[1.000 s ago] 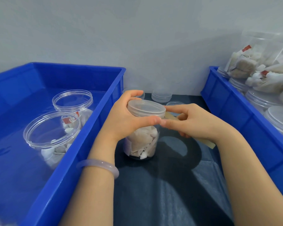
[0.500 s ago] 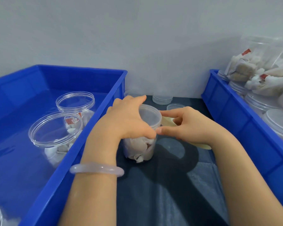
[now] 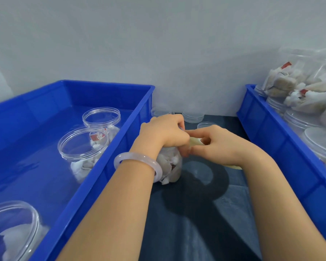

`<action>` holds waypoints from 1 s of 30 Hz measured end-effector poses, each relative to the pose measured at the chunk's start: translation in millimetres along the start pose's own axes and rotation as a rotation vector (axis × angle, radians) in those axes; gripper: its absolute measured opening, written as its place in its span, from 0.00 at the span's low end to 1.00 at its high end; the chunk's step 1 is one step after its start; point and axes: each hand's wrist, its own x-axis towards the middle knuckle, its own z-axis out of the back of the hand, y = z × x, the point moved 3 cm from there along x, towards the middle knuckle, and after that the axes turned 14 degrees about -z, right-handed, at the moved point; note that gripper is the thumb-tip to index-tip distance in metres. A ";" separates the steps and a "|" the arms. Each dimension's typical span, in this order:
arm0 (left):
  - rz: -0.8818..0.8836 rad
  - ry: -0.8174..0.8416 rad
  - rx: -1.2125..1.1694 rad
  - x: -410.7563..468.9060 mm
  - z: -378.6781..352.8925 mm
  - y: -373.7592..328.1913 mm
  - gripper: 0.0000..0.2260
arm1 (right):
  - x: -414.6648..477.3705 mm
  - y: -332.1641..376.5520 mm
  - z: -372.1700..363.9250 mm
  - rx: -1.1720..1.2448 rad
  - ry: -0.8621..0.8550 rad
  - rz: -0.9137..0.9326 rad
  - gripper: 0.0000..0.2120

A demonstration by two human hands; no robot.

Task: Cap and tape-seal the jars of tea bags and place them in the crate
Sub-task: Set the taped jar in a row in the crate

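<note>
Jar (image 3: 170,167) sits beneath left hand (image 3: 164,132), gripped at top — right hand (image 3: 221,146) pinches tape (image 3: 195,142) alongside.

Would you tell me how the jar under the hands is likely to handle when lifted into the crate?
The jar is probably light for its size: it holds only loose tea bags. Its smooth clear wall may be slippery, so the left hand gripping its top seems sensible. Standing upright on the mat, it should not roll.
</note>
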 end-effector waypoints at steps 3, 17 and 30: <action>-0.003 -0.058 0.062 -1.6 -1.6 -0.5 0.08 | -0.1 0.0 -1.6 0.016 -0.018 -0.042 0.13; -0.110 -0.053 0.086 -6.5 -1.2 6.0 0.22 | 1.9 -6.4 -11.5 0.184 0.007 -0.140 0.21; -0.138 0.010 0.113 -10.5 0.1 9.1 0.32 | 10.5 -15.9 -19.6 0.284 0.074 -0.162 0.19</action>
